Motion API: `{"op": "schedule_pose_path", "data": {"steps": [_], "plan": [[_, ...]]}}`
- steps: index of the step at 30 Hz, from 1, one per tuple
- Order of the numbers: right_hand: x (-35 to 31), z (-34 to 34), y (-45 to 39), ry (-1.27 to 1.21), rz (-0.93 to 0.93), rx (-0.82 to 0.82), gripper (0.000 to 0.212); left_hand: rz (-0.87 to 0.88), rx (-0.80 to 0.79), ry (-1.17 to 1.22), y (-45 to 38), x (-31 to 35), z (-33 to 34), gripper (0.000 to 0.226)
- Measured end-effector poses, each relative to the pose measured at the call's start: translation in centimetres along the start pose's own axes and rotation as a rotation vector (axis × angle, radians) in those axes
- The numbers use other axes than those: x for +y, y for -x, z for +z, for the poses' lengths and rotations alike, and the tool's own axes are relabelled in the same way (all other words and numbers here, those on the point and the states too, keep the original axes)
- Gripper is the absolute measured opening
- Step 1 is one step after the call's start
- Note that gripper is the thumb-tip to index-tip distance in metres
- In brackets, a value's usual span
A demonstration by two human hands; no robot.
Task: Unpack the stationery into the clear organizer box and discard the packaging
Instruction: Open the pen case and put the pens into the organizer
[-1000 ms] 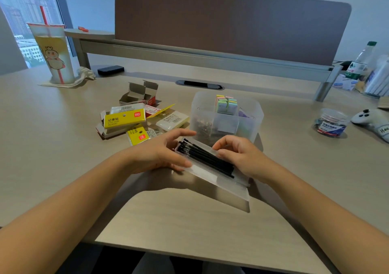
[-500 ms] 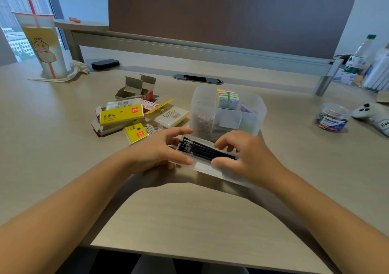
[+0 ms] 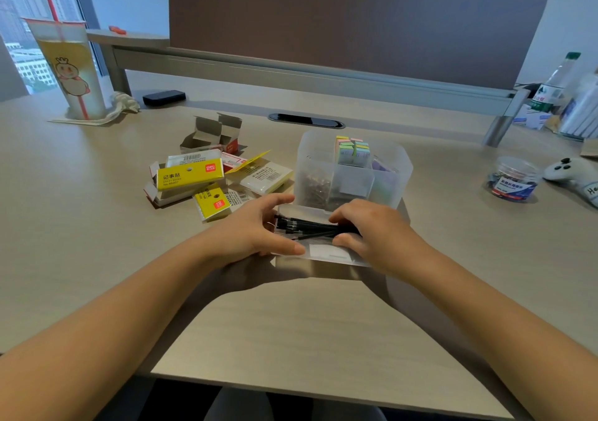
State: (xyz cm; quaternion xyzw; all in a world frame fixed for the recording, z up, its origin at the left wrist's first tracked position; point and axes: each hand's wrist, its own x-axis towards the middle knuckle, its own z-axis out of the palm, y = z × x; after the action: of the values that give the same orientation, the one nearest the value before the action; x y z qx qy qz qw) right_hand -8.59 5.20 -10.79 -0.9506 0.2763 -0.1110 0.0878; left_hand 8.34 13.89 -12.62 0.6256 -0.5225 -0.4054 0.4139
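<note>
Pen refills [image 3: 310,228] in a clear packet [image 3: 323,252] sit just before the clear organizer box [image 3: 401,168], gripped by both hands' fingers, left hand [image 3: 249,233], right hand [image 3: 378,233]. Yellow sticky-note packs [image 3: 189,176] lie left on the beige surface [image 3: 291,330].

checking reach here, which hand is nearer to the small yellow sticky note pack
Left. The left hand lies just right of the small yellow sticky note pack, almost beside it. The right hand is farther right, across the refill case both hands hold.

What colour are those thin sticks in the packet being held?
Black pen refills, clearest in the head view.
</note>
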Motion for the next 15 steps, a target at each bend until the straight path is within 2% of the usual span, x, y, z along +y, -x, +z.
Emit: {"op": "schedule_pose_path", "data": {"steps": [4,8,12,15], "plan": [[0.0,-0.3,-0.4,-0.021,0.010,-0.114,0.026,-0.007,-0.007,0.004,0.0,0.1,0.0,0.080],[0.1,-0.7,-1.0,-0.045,0.023,-0.225,0.020,-0.022,-0.016,0.001,0.2,0.3,0.0,0.089],[0.1,-0.8,-1.2,-0.044,0.036,-0.300,0.005,-0.028,-0.015,-0.008,0.4,0.3,-0.2,0.091],[0.2,-1.1,-1.5,-0.064,0.040,-0.333,0.010,-0.031,-0.035,-0.006,0.2,0.3,-0.3,0.090]]}}
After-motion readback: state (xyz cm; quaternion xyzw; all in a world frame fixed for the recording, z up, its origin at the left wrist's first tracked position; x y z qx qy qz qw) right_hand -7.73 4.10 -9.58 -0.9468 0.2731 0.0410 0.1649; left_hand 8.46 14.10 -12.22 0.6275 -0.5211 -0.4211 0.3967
